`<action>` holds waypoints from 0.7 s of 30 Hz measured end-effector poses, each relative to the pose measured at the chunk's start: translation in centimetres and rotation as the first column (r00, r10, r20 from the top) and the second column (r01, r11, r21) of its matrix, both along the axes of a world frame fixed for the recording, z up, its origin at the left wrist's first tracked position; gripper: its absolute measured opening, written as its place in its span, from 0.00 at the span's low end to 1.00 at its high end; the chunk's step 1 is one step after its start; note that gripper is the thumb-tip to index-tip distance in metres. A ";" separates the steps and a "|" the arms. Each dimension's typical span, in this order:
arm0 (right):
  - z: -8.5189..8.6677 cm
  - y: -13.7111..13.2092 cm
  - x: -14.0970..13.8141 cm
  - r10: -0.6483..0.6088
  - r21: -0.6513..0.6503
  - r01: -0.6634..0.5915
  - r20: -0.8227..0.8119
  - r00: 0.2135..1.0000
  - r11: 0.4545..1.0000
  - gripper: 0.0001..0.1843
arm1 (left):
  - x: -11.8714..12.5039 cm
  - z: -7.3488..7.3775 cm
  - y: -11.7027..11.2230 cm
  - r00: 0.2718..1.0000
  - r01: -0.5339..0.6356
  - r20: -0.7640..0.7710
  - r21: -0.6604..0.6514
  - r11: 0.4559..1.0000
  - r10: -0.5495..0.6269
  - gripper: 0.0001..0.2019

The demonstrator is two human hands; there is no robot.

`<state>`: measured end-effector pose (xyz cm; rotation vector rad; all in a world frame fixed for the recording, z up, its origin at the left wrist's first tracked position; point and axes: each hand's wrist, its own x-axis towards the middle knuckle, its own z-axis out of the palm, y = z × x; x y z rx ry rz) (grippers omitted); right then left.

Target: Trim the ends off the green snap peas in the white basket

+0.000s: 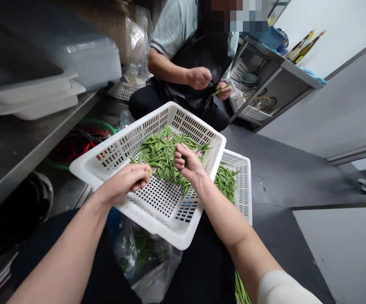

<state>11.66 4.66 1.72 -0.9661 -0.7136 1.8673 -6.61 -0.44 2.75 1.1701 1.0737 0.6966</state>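
Note:
A white plastic basket [107, 157] with slotted walls sits tilted in front of me, and a heap of green beans [162, 154] lies on its mesh floor. Over the basket's near left side is my left hand [127, 179], its fingers pinched together; a small yellowish bit shows at the fingertips, too small to name. My right hand [189, 162] is curled closed above the beans, and whatever is inside its fingers is hidden. A second white basket [244, 185] with more green beans [226, 182] stands partly behind the first, to the right.
Across from me a co-worker's hand [223, 90] holds a green bean; the other hand [199, 78] is closed. A plastic bag [167, 270] with greens lies below. Left is a metal counter [40, 139] with plastic tubs [91, 59]; a shelf [284, 71] with bottles stands back right.

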 end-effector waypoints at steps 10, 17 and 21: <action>-0.6 -1.5 -1.7 0.249 0.053 -0.250 0.018 0.968 0.967 0.21 | 0.7 -0.9 0.1 0.980 -0.064 -0.155 0.349 0.935 0.125 0.16; -1.4 0.0 -0.8 0.683 -0.021 -0.690 0.163 0.712 0.724 0.31 | -0.7 0.0 -0.1 0.963 0.124 -0.268 0.421 0.898 -0.008 0.17; -0.5 -2.0 -3.3 0.458 0.219 -0.546 0.349 0.818 0.808 0.22 | -0.7 -0.6 0.3 0.968 -0.161 -0.116 0.401 0.902 0.225 0.16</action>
